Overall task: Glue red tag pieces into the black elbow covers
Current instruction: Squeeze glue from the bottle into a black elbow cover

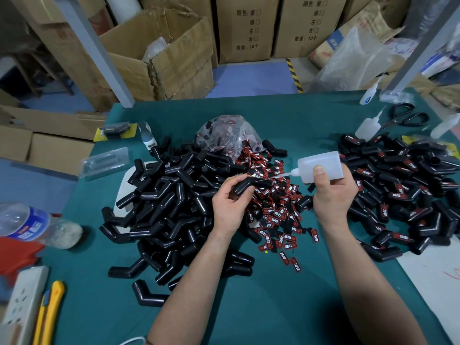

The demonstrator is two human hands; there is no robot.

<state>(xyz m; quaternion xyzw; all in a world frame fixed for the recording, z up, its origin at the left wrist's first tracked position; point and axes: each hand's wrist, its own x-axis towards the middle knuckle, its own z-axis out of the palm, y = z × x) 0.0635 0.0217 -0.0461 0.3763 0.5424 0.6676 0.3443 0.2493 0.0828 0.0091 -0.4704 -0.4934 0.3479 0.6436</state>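
A single black elbow cover (245, 186) is pinched in the left hand (230, 207), the fingers and thumb curled round its lower-left leg. Its long axis runs from lower left up to the right, so the free end is turned toward the other hand.

A translucent glue bottle (321, 168) is gripped in the right hand (332, 192), thumb pressed on its side. It is laid nearly level, with its thin nozzle (282, 174) pointed left. The nozzle tip is brought just beside the cover's free end; whether contact is made cannot be told.

The coming move is judged to turn on this tip-to-recess line, with the right hand doing the closing.

The loose red tag pieces (276, 212) lie directly beneath and between both hands. Untagged covers (169, 195) are heaped to the left, tagged covers (403, 185) to the right.
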